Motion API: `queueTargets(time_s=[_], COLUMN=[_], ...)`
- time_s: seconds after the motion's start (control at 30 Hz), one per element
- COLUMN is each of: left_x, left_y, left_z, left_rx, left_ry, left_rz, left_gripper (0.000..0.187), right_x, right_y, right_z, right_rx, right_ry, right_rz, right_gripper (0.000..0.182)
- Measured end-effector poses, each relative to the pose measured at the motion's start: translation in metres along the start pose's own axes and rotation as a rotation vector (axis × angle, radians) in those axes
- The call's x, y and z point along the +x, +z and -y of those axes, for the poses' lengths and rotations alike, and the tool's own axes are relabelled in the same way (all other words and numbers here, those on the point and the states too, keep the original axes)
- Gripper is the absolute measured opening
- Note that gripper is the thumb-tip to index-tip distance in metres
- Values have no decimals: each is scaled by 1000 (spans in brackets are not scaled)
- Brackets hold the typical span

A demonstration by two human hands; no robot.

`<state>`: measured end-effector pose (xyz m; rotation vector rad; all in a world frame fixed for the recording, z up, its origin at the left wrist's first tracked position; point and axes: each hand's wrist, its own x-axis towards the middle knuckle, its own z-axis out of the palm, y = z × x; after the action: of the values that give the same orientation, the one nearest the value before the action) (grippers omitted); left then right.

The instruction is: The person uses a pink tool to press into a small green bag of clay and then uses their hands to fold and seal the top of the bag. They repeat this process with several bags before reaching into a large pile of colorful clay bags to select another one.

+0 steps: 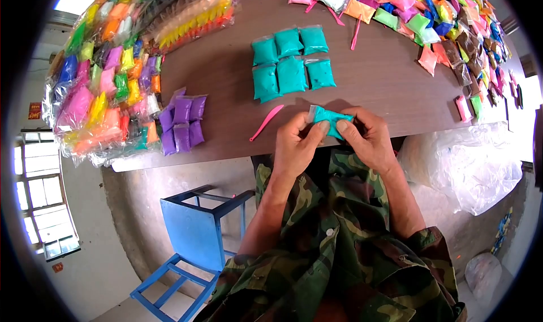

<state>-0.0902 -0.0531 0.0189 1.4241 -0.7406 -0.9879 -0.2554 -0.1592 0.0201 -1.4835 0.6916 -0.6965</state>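
Observation:
Between my two hands is a small clear packet of teal clay-like material (327,118), just above the table's near edge. My left hand (298,141) pinches its left side with thumb and fingers. On its right side, my right hand (365,138) grips it the same way, the thumb pressed on the front. Beyond my hands lie several more teal packets (292,74), set in two rows on the brown table (220,90). A pink plastic tool (266,123), thin and slightly curved, rests left of my left hand.
Purple packets (181,124) sit at the table's left. Behind them is a large heap of bagged colored packets (107,95). Loose mixed packets (418,16) cover the far right, with pink tools (355,34) nearby. A blue chair (195,237) and a clear plastic bag (464,163) flank me.

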Motion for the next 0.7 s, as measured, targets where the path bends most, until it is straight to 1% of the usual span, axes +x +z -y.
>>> queueTargets(time_s=[0.17,0.23,0.33,0.4,0.47,0.6,0.7], left_x=[-3,-2,-2,-2,-1,-1,0], left_y=[2,5,2,2,4,4,4], left_z=[3,-4,-8,-6,0,3,3], left_rx=[27,50,64,53,-56,-34,-21], left_ry=[86,92,80,63,67,91,90], left_rz=[-17,-7,22,49,-8,-16,-15], left_gripper=[16,15,14,13,17,17,17], right_x=[0,-1,-1,-1,-1,-1,0], right_y=[0,0,0,-2,-1,-1,-2], right_z=[5,4,-3,-6,0,-1,-1], right_rx=[-43,-51,14,24,-11,-67,-71], right_ry=[28,48,68,29,15,3,8], right_rz=[6,-1,-25,5,6,10,3], right_gripper=[17,17,17,19,20,23,21])
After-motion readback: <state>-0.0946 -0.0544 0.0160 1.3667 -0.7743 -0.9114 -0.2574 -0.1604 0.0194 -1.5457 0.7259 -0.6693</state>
